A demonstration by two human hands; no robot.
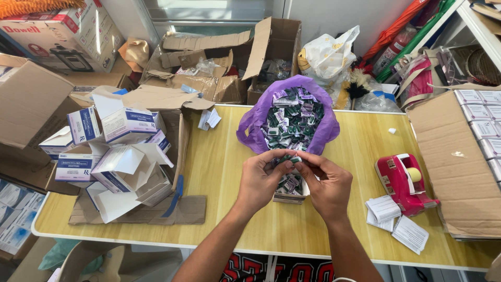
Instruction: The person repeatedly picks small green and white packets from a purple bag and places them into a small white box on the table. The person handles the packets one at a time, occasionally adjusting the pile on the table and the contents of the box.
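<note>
We've got L hand (259, 180) & R hand (327, 185) fingers pinching one green-white blister strip (288, 159) over small white box (290, 192), purple bag (288, 116) of strips just behind.

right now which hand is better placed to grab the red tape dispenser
Right hand: the red tape dispenser sits on its side of the table, though both hands pinch a small packet. Left hand would have to cross over.
</note>
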